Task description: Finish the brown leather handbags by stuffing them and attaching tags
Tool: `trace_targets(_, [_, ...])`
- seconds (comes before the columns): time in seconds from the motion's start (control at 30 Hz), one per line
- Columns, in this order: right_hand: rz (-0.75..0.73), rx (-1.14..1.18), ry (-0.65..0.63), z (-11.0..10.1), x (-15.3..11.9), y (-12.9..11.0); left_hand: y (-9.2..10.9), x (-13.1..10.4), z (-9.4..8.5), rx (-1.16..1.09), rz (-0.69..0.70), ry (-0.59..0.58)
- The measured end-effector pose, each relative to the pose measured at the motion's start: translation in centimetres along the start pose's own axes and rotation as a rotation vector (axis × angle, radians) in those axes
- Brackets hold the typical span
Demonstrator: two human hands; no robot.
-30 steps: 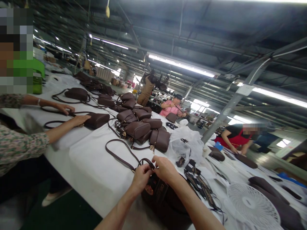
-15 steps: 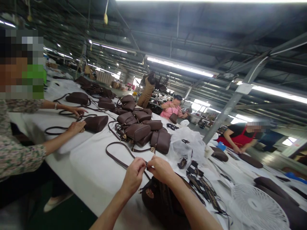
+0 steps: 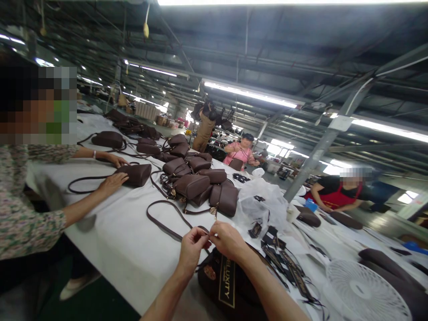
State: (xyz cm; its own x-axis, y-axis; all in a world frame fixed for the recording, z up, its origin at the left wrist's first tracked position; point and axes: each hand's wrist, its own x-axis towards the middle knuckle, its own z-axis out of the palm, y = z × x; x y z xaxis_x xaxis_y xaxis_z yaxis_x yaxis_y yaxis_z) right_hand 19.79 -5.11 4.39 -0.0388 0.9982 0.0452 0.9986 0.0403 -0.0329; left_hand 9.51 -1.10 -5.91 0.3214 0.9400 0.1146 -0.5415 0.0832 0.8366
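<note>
A dark brown handbag sits on the white-covered table right in front of me, partly covered by my right forearm. Its long strap loops out to the left and runs up to my fingers. My left hand is closed in a pinch on this strap. Thumb and fingers of my right hand pinch at the same spot, fingertips nearly meeting the left ones. Whether a thin tag cord is also between them is too small to tell. A black tag with gold lettering hangs against the bag's front, beside a round gold emblem.
Beyond my hands lies a pile of brown handbags. Clear plastic bags, loose black tags and a white fan are on the right. A co-worker's hands rest on another bag at left; other people work farther off.
The black tag has turned so its gold lettering faces me. My hands have shifted slightly right and down, still pinching. The left co-worker's hands have moved onto their bag.
</note>
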Motion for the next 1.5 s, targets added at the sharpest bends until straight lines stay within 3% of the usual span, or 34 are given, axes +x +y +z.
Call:
trace_targets(0.73, [0.106,0.142,0.124,0.6,0.1,0.3,0.4,-0.2,0.2,-0.042,-0.054,-0.007])
trace_targets(0.93, [0.105,0.297,0.143,0.2,0.0,0.7,0.5,-0.8,0.6,-0.234,-0.191,-0.137])
trace_targets(1.03, [0.067,0.400,0.117,-0.1,-0.6,1.0,0.5,-0.7,0.6,-0.151,-0.177,-0.200])
trace_targets(1.1, [-0.034,0.409,0.098,-0.3,-1.5,1.3,0.6,-0.5,0.4,-0.054,-0.120,-0.242])
trace_targets(1.33, [-0.472,-0.164,-0.157,-1.6,-5.6,1.5,1.7,0.0,-0.9,0.219,-0.008,-0.355])
trace_targets(1.5, [-0.573,-0.536,-0.090,-1.3,-6.4,1.4,2.6,0.3,-1.1,0.576,0.229,-0.464])
